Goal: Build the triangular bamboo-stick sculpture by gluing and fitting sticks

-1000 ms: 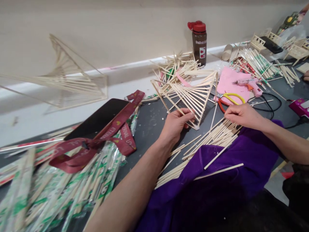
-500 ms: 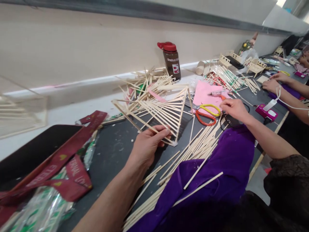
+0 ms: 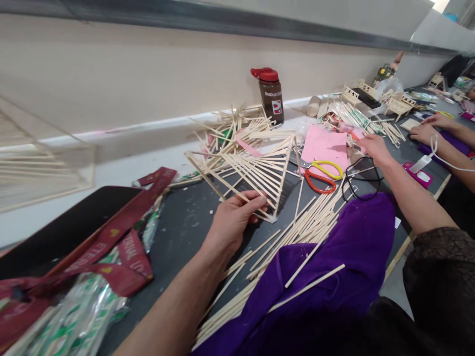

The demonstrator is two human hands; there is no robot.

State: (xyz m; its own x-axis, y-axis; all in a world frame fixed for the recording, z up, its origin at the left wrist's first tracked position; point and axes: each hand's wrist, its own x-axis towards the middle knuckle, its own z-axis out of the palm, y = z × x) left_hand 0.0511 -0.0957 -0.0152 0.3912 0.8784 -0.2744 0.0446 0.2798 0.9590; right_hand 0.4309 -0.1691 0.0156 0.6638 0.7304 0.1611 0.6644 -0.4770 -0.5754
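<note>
My left hand (image 3: 241,212) pinches a frame of thin wooden sticks (image 3: 256,175) near its front corner, thumb on top. The frame has a row of slanting sticks across it, and a whitish glue blob sits at that corner. Off to the right, my right hand (image 3: 374,148) has its fingers closed around a glue gun (image 3: 356,133), mostly hidden and blurred. A black cord (image 3: 361,180) loops below that hand. Scissors (image 3: 321,177) with yellow and red handles lie between the hands, partly over pink paper (image 3: 324,146).
Loose sticks (image 3: 300,232) spread over purple cloth (image 3: 356,237) and the dark table. A red-capped bottle (image 3: 272,96) stands by the wall behind a stick pile (image 3: 237,123). On the left lie a maroon ribbon (image 3: 126,252) and wrapped sticks (image 3: 85,306). Another person's hands (image 3: 426,128) work at right.
My right hand has moved away to the right, and the glue gun has left its spot on the pink paper. My left hand keeps its hold on the stick frame. The view has shifted slightly.
</note>
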